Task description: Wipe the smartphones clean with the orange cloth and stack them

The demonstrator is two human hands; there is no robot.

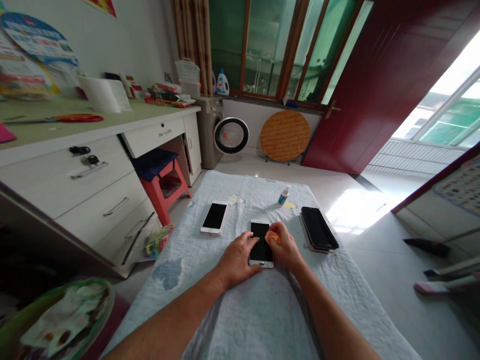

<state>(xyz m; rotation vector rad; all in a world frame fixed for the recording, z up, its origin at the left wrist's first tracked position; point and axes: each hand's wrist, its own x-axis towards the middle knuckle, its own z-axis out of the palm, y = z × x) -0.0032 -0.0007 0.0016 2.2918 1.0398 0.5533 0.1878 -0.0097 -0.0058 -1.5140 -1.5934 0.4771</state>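
- Phone (261, 252), white-framed, black-screened, lower centre, flat.
- Left grip (236, 256): fingers apart, bracing its edge.
- Right grip (288, 250): clamped on crumpled orange cloth (273, 236); light pressure advisable.

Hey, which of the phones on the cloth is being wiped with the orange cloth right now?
The middle white-framed phone: the left hand steadies it, and the orange cloth touches only it.

Both forearms are reaching in from the bottom edge, converging toward centre. The left hand (237, 256) is spreading its fingers toward one o'clock; the right hand (285, 246) is curling toward eleven.
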